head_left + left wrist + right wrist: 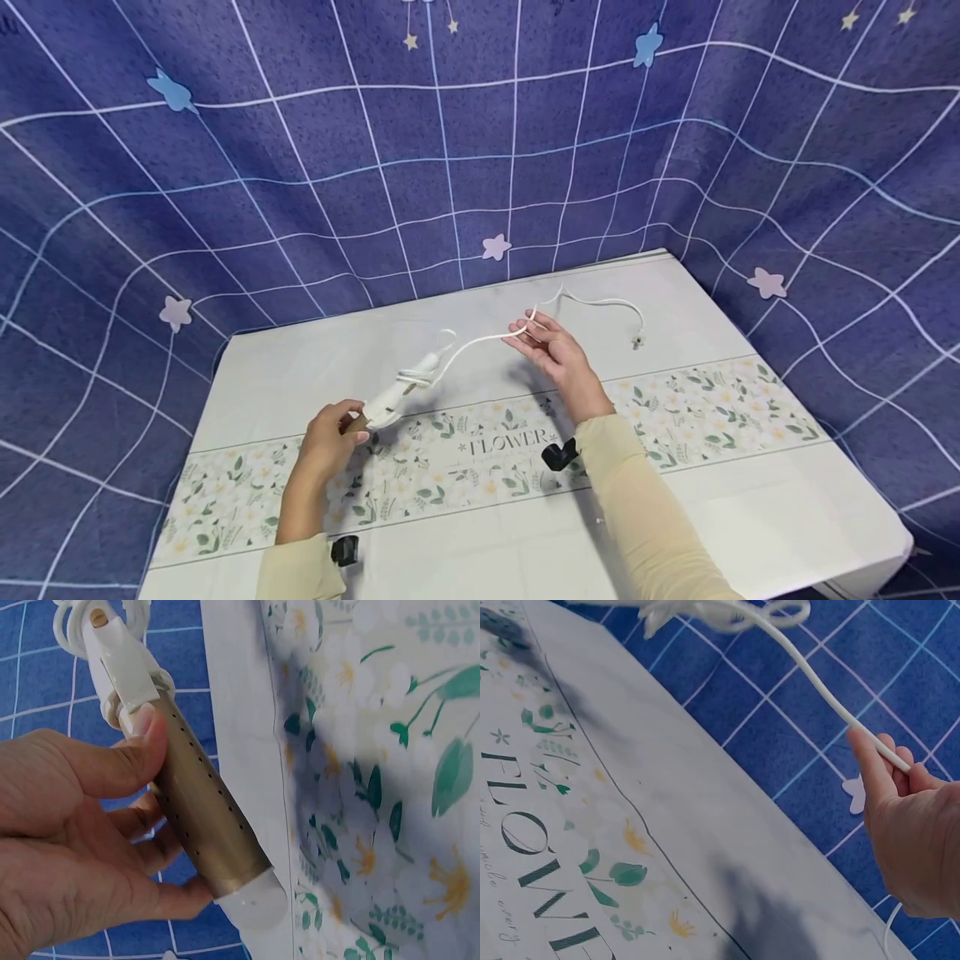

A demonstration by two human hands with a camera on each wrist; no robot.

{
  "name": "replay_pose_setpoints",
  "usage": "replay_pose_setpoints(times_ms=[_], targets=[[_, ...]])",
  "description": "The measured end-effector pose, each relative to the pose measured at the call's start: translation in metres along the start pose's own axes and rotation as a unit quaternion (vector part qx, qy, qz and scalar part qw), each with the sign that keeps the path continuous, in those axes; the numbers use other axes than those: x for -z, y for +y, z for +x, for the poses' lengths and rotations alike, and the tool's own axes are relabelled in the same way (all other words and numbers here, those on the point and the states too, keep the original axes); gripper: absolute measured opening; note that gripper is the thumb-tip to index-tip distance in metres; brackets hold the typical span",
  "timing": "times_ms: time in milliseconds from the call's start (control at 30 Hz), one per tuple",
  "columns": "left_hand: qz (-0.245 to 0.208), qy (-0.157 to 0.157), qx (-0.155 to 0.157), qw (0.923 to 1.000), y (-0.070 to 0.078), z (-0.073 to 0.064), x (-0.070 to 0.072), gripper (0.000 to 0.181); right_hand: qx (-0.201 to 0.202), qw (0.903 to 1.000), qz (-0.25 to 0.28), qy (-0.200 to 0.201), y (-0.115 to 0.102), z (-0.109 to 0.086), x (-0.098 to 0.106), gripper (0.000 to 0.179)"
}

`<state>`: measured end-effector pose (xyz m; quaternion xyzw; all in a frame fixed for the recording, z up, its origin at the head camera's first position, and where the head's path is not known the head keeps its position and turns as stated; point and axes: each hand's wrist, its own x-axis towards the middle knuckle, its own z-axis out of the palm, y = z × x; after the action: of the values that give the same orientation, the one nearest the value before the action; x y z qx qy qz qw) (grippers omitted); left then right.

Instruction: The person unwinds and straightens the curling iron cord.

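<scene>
A white and gold curling iron (386,405) is held above the table, tilted, with its handle pointing away to the right. My left hand (327,442) grips it around the perforated gold barrel (214,817), the thumb lying near the white lever. A white tip (259,904) extends past the little finger. Loops of white cord (821,686) are wound about the handle. Farther right, my right hand (558,358) pinches the cord between thumb and fingers. Beyond that hand the cord runs on to a small plug (638,342) at its loose end.
Beneath both hands lies a white table (480,542) covered with a cloth bearing a floral band and the word FLOWER. Its far edge meets a blue curtain (450,167) with grid lines and stars. Black straps (345,550) sit at the wrists.
</scene>
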<state>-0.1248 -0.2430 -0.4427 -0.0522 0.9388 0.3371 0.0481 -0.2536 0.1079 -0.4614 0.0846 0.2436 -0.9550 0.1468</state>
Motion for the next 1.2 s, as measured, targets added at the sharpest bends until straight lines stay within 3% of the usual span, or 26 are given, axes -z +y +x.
replay_pose_setpoints(times_ms=[200,467,633,800,933,1200], targets=[[-0.004,-0.007,-0.018,0.9998,-0.005,-0.002,0.005,0.047,-0.008,0.9999,-0.002,0.012,-0.007,0.005,0.001,0.044],[0.008,-0.011,-0.03,0.9995,-0.01,-0.001,0.007,0.04,0.007,0.999,0.044,0.005,-0.018,0.005,-0.009,0.044],[0.025,-0.028,-0.043,0.9984,-0.014,-0.001,0.008,0.04,0.024,0.9975,0.066,0.0,-0.021,0.002,-0.014,0.032],[0.058,-0.035,-0.055,0.9962,-0.017,-0.003,0.007,0.038,0.041,0.9958,0.082,-0.009,-0.025,-0.002,-0.018,0.036],[0.071,-0.027,-0.04,0.9963,-0.018,-0.005,0.006,0.035,0.053,0.994,0.095,-0.012,-0.029,-0.006,-0.019,0.033],[0.068,-0.005,0.025,0.9974,-0.024,-0.007,0.009,0.036,0.062,0.994,0.09,0.003,-0.037,-0.011,-0.016,0.024]])
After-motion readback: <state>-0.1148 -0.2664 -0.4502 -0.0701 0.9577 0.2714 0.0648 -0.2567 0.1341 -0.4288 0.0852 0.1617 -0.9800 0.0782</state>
